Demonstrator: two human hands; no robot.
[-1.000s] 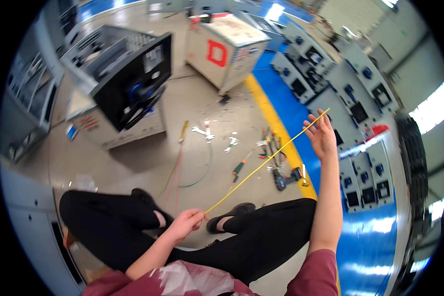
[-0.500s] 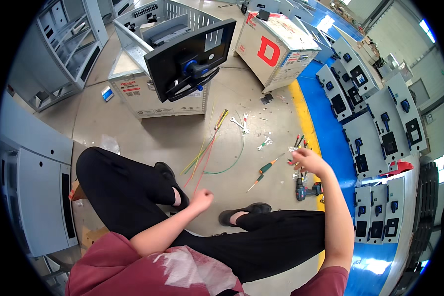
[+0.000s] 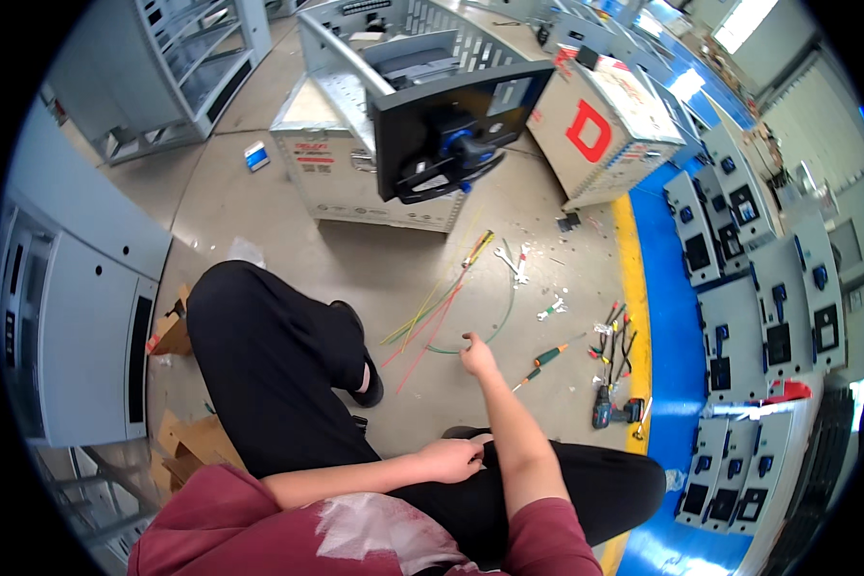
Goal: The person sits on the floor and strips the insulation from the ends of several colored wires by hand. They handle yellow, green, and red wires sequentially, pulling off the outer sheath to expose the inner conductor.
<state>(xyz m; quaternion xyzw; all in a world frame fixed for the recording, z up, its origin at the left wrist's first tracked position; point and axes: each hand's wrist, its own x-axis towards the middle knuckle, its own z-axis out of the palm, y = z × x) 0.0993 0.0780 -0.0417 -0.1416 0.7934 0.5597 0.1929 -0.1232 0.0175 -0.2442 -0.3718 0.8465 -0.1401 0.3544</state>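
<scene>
My right hand (image 3: 476, 359) is over the floor beside the curve of a green wire (image 3: 505, 322), its fingers drawn together; whatever they may pinch is too small to make out. Low over my lap, my left hand (image 3: 451, 461) is curled closed close to my right shoe, and its contents are hidden. Yellow and red wires (image 3: 439, 315) lie beyond, with a yellow-handled tool (image 3: 477, 248) at their far end. To their right are crossed wrenches (image 3: 516, 264) and a smaller wrench (image 3: 552, 308). A green-and-orange screwdriver (image 3: 550, 356) lies right of my right hand.
Several pliers-like tools (image 3: 612, 338) and a cordless drill (image 3: 616, 411) lie by the yellow floor line (image 3: 636, 288). Ahead, a wooden crate (image 3: 331, 197) bears a metal cabinet with a black panel (image 3: 456, 134). Grey cabinets (image 3: 86, 298) stand left; panels with handles (image 3: 739, 326) line the right.
My right hand has moved left from the pliers to beside the green wire. My left hand has come back and right, toward my right shoe. The whole view has shifted somewhat.
</scene>
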